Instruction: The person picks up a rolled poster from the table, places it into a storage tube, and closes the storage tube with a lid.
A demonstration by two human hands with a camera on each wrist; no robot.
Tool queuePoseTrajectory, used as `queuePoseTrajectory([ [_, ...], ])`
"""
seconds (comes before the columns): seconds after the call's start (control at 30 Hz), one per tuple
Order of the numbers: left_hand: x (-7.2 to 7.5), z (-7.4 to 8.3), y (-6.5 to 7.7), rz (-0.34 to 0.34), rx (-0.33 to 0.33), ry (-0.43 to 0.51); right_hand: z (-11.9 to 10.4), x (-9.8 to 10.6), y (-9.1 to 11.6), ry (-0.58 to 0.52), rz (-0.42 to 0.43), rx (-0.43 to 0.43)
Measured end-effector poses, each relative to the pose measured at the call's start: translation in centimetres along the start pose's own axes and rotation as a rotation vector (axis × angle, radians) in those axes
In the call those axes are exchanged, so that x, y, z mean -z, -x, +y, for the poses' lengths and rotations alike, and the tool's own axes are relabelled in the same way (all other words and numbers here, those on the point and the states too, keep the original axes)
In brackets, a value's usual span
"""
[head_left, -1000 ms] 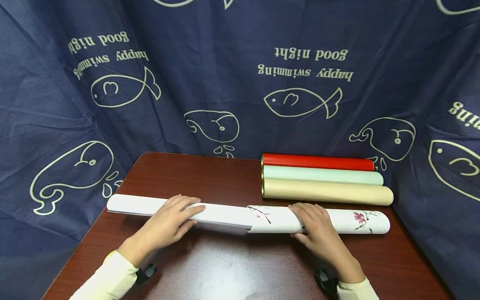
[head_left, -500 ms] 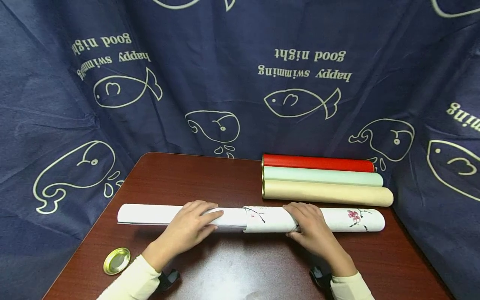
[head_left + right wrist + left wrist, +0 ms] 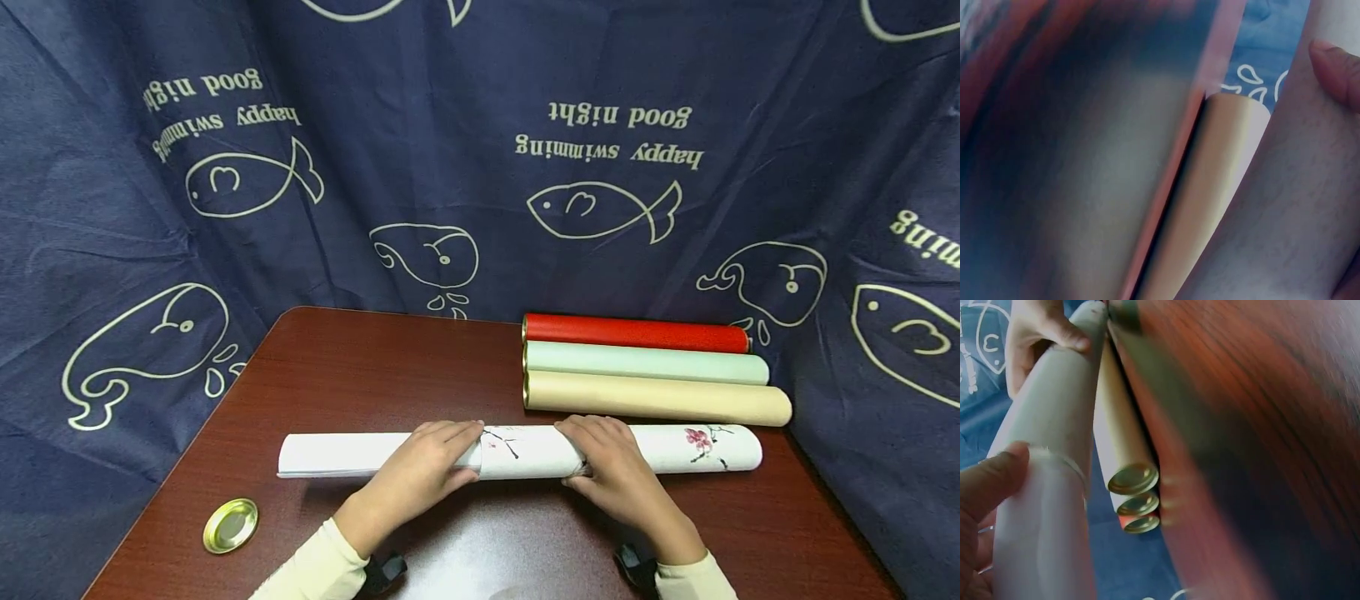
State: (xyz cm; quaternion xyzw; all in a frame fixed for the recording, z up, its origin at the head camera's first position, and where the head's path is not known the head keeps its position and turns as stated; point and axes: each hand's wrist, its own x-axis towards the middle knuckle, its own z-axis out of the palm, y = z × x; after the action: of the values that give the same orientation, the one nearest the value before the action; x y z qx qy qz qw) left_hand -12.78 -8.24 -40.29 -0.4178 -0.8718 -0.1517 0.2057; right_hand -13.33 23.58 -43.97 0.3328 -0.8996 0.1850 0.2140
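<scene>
My left hand grips a white paper roll, fingers over its top and thumb on the near side, right at the mouth of a white tube printed with pink blossoms. The roll's right part is hidden inside that tube; its left part sticks out. My right hand holds the tube around its middle. In the left wrist view, the left thumb lies at the tube's rim, with the roll below it and the right hand farther up the tube.
Behind the printed tube lie a beige tube, a pale green tube and a red tube, side by side with gold-rimmed left ends. A round gold lid rests at the brown table's left. A dark blue curtain hangs behind.
The left hand and paper roll have moved right, and less of the roll shows outside the tube. The right hand and tube have shifted slightly left. The gold lid, hidden at first, has come into sight.
</scene>
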Motion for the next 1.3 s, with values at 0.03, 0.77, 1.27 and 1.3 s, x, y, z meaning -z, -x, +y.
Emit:
queuePoseTrajectory([
  [0.03,0.0,0.1,-0.1,-0.015,0.004,0.015,-0.1,0.0,0.0,0.004,-0.004,-0.002],
  [0.77,5.3,-2.8,4.7,0.033,0.029,-0.152,-0.2,0.3,0.0,0.041,0.018,-0.005],
  [1.27,8.0,-5.1,9.1,0.211,0.051,-0.127,0.4,0.3,0.3,0.034,0.050,0.000],
  [1.3,7.8,-5.1,9.1,0.223,0.047,-0.116,0.3,0.2,0.4,0.032,0.049,-0.002],
])
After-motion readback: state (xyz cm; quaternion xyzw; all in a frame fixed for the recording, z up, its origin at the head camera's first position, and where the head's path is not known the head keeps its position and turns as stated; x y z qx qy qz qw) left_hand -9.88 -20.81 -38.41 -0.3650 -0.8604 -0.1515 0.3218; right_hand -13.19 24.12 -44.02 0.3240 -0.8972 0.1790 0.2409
